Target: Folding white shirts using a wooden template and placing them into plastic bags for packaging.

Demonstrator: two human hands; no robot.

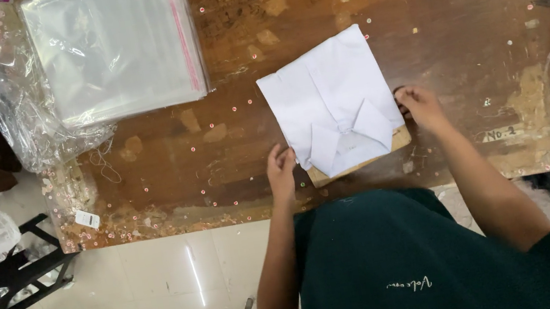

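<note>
Folded white shirt [340,100] lies collar-down on a cardboard sheet [401,138] near the desk's [453,23] front edge. Left hand [282,172] grips the shirt's near-left corner; right hand [419,107] pinches its right edge. Clear plastic bags [115,47] sit stacked at the far-left corner.

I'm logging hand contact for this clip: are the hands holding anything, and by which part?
Both hands touch the folded white shirt at its collar end: left hand at the lower left corner, right hand at the right edge. Whether the fingers close around it cannot be told.
</note>
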